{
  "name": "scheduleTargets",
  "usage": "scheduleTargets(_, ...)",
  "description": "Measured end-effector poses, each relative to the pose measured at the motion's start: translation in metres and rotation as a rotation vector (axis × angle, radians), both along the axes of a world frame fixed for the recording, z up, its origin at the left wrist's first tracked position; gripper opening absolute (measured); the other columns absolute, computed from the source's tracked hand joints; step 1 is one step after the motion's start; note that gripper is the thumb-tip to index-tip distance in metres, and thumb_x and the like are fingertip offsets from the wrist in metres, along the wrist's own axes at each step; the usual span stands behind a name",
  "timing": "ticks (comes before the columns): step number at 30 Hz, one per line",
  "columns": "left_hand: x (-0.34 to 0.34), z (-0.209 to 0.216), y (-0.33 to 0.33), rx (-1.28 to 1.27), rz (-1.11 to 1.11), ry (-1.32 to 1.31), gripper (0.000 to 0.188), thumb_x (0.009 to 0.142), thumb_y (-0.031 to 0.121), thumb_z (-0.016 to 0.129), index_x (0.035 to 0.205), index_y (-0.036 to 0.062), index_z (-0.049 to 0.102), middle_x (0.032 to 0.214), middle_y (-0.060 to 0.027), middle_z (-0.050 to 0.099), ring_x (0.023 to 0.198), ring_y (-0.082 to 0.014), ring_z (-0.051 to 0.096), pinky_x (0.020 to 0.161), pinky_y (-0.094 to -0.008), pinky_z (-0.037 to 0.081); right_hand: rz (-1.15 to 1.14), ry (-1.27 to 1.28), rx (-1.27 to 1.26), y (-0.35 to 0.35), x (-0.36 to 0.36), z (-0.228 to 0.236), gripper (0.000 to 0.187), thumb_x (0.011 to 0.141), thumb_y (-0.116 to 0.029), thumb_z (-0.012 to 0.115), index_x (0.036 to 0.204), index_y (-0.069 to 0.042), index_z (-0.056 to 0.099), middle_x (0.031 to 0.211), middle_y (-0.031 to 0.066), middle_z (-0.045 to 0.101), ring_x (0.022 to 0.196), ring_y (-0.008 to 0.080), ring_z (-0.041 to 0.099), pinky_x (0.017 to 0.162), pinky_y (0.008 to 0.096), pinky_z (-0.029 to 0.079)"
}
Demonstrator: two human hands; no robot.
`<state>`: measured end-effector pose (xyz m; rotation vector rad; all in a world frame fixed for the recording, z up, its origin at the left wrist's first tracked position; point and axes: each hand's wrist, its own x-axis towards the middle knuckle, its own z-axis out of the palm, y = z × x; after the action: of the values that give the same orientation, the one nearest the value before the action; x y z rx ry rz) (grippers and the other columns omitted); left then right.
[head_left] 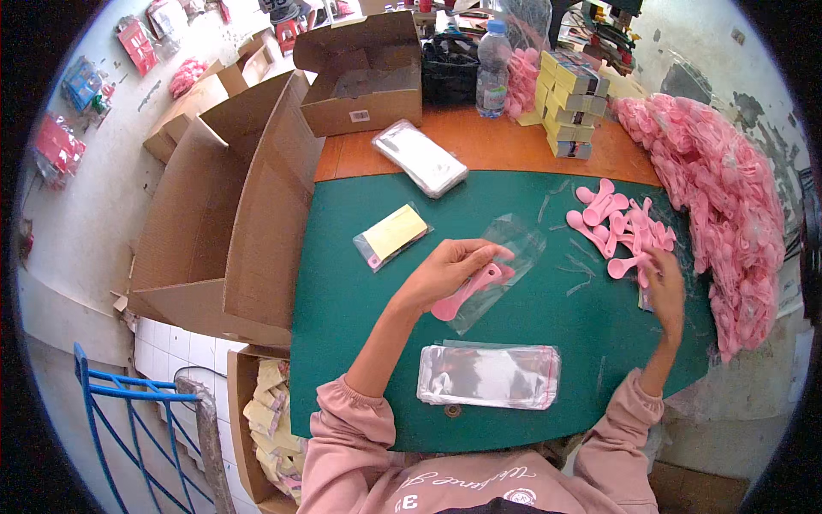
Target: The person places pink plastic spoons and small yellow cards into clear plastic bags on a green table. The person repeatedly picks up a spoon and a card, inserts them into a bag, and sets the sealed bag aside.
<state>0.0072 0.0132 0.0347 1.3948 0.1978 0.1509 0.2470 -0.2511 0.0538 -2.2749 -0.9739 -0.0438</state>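
My left hand (454, 270) is closed on a pink measuring spoon (463, 297) and a clear plastic bag (524, 242), held together over the middle of the green mat. On the right, my right hand (665, 287) has its fingers closed on another pink measuring spoon (620, 268) at the near edge of a loose pile of spoons (629, 224). Part of a small printed card (645, 298) shows under that hand. Nearest me lies a stack of clear bags (488, 375). A filled bag with a yellow card (394, 236) and a pink piece rests to the left.
A second stack of clear bags (419, 158) lies farther back. Open cardboard boxes (274, 206) stand along the left edge. Behind are a water bottle (492, 73) and stacked yellow card bundles (569, 107). A large heap of bagged pink spoons (719, 197) lines the right side.
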Motion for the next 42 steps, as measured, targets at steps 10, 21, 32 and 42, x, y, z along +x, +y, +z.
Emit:
scheduleTargets(10, 0.002, -0.002, 0.003, -0.062, -0.019, 0.051, 0.035, 0.093, 0.027, 0.039, 0.106, -0.0014, 0.054, 0.094, -0.0130, 0.062, 0.084, -0.0130, 0.060, 0.073, -0.0235, 0.048, -0.535, -0.202, -0.284, -0.133, 0.090, -0.098, 0.037, 0.073, -0.032, 0.064, 0.092, -0.001, 0.059, 0.075, 0.0179, 0.059, 0.072, 0.0366, 0.056, 0.069, 0.0429, 0.044)
scheduleTargets(21, 0.004, -0.001, -0.001, -0.056, -0.039, 0.026, 0.034, 0.092, 0.027, 0.041, 0.104, -0.0008, 0.056, 0.094, -0.0135, 0.062, 0.084, -0.0137, 0.059, 0.074, -0.0241, 0.048, -0.516, -0.188, -0.173, -0.119, 0.089, -0.100, 0.037, 0.073, -0.029, 0.064, 0.093, 0.001, 0.056, 0.088, 0.0202, 0.058, 0.080, 0.0361, 0.056, 0.071, 0.0417, 0.043)
scheduleTargets(32, 0.003, -0.004, -0.005, -0.079, -0.089, 0.061, 0.034, 0.091, 0.028, 0.044, 0.104, -0.0008, 0.056, 0.095, -0.0121, 0.062, 0.084, -0.0139, 0.059, 0.075, -0.0248, 0.048, -0.179, -0.031, 0.279, 0.011, -0.037, 0.029, 0.016, 0.083, -0.013, 0.055, 0.093, -0.001, 0.056, 0.076, 0.0084, 0.059, 0.065, 0.0135, 0.056, 0.056, 0.0290, 0.045)
scheduleTargets(42, 0.005, -0.004, -0.007, -0.037, -0.078, 0.026, 0.035, 0.091, 0.028, 0.044, 0.101, -0.0024, 0.058, 0.088, -0.0095, 0.063, 0.081, -0.0128, 0.059, 0.072, -0.0241, 0.048, 0.250, 0.252, 0.258, 0.078, -0.098, 0.042, 0.008, 0.080, -0.007, 0.058, 0.085, -0.001, 0.058, 0.066, 0.0050, 0.058, 0.054, 0.0057, 0.052, 0.047, 0.0210, 0.040)
